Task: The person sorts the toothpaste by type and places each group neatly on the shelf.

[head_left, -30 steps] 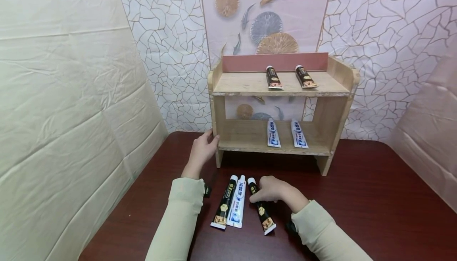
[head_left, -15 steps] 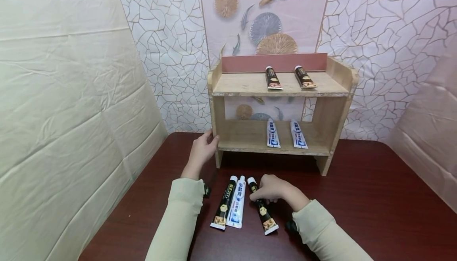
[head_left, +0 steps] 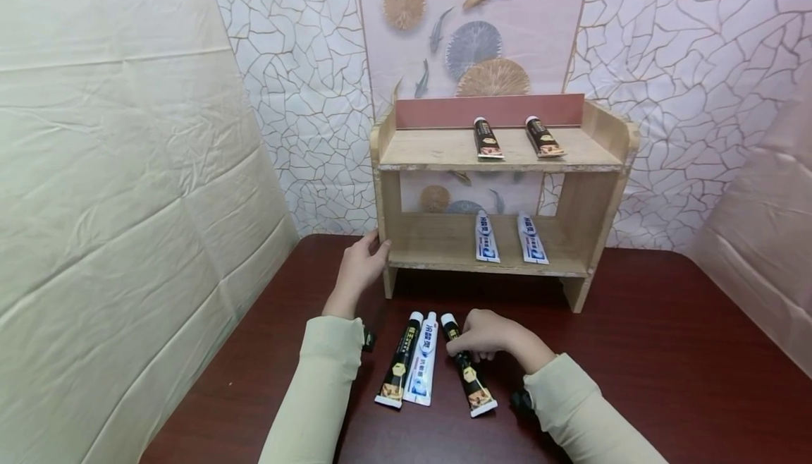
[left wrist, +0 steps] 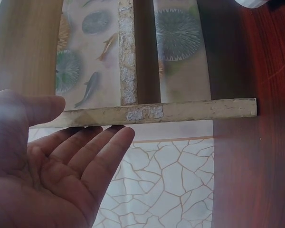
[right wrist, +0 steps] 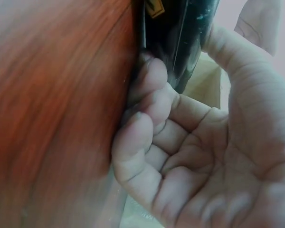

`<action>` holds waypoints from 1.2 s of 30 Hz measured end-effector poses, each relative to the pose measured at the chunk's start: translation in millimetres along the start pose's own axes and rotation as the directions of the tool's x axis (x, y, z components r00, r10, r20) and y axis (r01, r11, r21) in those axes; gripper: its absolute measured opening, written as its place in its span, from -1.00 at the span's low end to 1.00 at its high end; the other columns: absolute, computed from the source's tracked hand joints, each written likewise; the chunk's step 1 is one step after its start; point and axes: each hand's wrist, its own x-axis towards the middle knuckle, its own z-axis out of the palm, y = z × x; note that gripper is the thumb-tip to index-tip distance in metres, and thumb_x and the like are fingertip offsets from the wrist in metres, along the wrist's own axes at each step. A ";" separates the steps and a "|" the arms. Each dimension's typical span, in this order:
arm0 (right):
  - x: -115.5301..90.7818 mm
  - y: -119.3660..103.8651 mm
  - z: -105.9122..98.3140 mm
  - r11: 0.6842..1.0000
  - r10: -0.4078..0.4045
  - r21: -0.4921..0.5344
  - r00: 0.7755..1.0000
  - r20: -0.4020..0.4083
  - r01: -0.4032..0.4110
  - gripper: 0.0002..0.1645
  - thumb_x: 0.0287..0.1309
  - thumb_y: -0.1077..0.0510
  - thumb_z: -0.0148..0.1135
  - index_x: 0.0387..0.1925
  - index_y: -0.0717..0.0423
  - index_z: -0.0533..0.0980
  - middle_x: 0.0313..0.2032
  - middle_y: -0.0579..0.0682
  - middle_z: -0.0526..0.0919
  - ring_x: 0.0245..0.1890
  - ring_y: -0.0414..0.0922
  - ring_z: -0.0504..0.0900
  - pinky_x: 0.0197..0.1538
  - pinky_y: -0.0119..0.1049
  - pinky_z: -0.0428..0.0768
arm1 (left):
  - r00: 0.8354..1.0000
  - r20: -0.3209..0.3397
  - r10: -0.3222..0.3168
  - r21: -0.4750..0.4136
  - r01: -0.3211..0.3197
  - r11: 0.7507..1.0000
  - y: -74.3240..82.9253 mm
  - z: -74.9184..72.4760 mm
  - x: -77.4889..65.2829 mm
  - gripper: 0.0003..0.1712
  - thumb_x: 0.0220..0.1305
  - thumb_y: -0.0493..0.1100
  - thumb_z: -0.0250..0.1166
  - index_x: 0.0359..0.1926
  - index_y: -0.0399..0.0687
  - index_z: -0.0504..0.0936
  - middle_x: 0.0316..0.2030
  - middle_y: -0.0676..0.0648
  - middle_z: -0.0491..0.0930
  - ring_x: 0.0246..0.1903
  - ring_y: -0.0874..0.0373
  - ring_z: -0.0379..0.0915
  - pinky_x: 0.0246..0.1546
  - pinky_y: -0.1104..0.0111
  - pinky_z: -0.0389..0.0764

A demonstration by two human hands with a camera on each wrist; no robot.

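Observation:
My left hand (head_left: 363,265) holds the left side panel of a small two-tier wooden shelf (head_left: 431,148). In the left wrist view, its thumb lies on one side of the panel (left wrist: 190,110) and its fingers on the other. On the table my right hand (head_left: 490,334) pinches the upper part of a black toothpaste tube (head_left: 471,385), white cap pointing toward the shelf. The right wrist view shows this tube (right wrist: 180,33) between thumb and fingers, fingertips against the tabletop. Left of it lie a white toothpaste tube (head_left: 421,364) and another black toothpaste tube (head_left: 400,364), side by side.
Two black toothpaste tubes, left (head_left: 487,138) and right (head_left: 543,137), lie on the top tier. The lower tier bears two white tubes, left (head_left: 486,238) and right (head_left: 531,240). A patterned wall (head_left: 304,132) stands behind the dark red table (head_left: 666,337).
The crimped end of the black tube under my right hand has swung slightly to the right. My right hand has shifted a little with it; the left hand stays on the shelf.

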 end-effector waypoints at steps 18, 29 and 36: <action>-1.2 -1.7 -7.4 0.962 0.072 0.261 0.997 0.024 -0.076 -0.66 0.05 -0.01 0.42 -0.61 0.16 0.61 -0.66 0.05 0.62 -0.68 -0.07 0.63 -0.51 -0.13 0.70 | 1.000 0.000 0.011 -0.017 -0.011 1.000 -2.5 0.1 1.8 -0.30 0.47 0.19 0.11 0.45 -0.11 0.38 0.27 -0.19 0.52 0.29 -0.09 0.40 0.26 0.03 0.43; 5.0 7.6 -10.4 0.929 -0.001 0.367 0.994 0.108 -0.039 -0.71 0.11 0.03 0.40 -0.41 0.22 0.68 -0.51 0.01 0.71 -0.55 -0.15 0.65 -0.46 -0.19 0.70 | 1.000 -0.002 0.015 -0.012 -0.015 1.000 -2.8 0.2 3.7 -0.30 0.46 0.19 0.11 0.44 -0.10 0.39 0.28 -0.18 0.51 0.30 -0.09 0.39 0.28 0.04 0.42; 5.8 13.6 -13.1 0.868 -0.058 0.495 0.982 0.179 -0.039 -0.63 0.22 0.05 0.35 -0.20 0.34 0.66 -0.33 0.15 0.77 -0.43 -0.13 0.72 -0.39 -0.23 0.69 | 1.000 0.006 0.005 -0.013 -0.005 1.000 -2.1 -0.1 2.8 -0.30 0.47 0.19 0.11 0.45 -0.09 0.38 0.28 -0.18 0.51 0.29 -0.09 0.41 0.27 0.04 0.43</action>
